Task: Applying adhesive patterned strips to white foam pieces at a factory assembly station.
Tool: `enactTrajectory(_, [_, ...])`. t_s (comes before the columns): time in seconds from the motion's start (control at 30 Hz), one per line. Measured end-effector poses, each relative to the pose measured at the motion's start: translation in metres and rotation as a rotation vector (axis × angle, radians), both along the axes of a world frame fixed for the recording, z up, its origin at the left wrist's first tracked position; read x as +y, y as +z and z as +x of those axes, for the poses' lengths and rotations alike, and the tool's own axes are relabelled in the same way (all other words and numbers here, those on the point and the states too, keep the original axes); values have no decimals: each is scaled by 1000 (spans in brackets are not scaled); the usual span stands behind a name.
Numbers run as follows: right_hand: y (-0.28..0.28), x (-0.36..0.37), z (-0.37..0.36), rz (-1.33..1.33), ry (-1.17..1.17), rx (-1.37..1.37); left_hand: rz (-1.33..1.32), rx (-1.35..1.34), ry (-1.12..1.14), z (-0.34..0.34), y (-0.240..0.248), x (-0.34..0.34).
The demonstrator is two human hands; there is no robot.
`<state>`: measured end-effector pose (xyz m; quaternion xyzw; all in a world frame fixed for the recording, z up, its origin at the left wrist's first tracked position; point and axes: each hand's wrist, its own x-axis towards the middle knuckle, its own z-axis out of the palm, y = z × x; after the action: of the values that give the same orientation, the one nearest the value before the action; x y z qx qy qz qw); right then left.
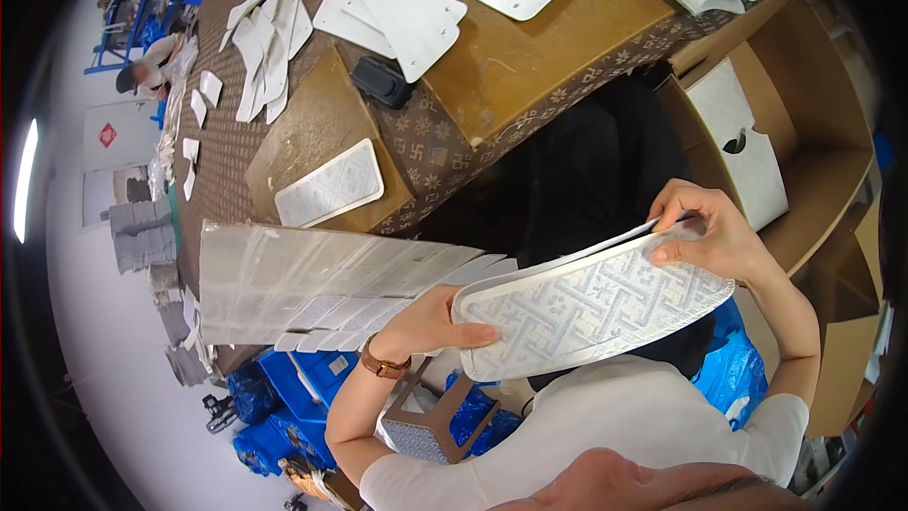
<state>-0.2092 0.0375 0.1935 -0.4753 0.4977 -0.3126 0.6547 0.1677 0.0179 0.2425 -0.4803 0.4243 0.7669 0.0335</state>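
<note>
In the head view, the panel [591, 310], a long strip with rounded ends, is held up right of centre in the lower half of the frame, sloping upward to the right. Its near face is off-white, with a pale blue-grey pattern of interlocking bars and small flower shapes inside a plain border. It bows slightly, and a second edge shows behind the upper one, parting from it toward the right end; whether that is another layer or a separate piece, I cannot tell. The left hand [437, 320] grips the left end, thumb flat on the patterned face. The right hand [709, 232] pinches the upper right end between thumb and fingers. A brown-strapped watch [386, 365] sits on the left wrist. A smaller patterned piece [329, 185] lies on the table [440, 147], left of centre, near a black object [382, 82]. White pieces [270, 47] are heaped at upper left, and an open cardboard box [837, 99] stands at right.
</note>
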Motion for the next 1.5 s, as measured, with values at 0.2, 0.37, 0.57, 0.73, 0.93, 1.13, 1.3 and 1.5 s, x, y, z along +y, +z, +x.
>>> enactTrajectory(0.2, [2,3,-1,-23,5,-40,-72,-12,-51,5,3,2])
enactTrajectory(0.37, [-11,4,0,-107,78,-42,-174,-138,-195,7,4,-4])
enactTrajectory(0.57, [-5,15,6,-77,97,10,-281,225,-520,10,-4,-27])
enactTrajectory(0.73, [-3,19,2,-65,109,29,-112,167,-660,-15,7,-46])
enactTrajectory(0.93, [1,25,8,-128,117,47,-38,301,-660,-78,4,-49])
enactTrajectory(1.13, [22,38,22,-295,110,106,-53,322,-771,-109,-7,-40])
enactTrajectory(1.3, [33,55,23,-352,111,134,-14,320,-574,-111,20,-10])
enactTrajectory(1.5, [45,76,21,-415,140,182,48,318,-491,-104,22,17])
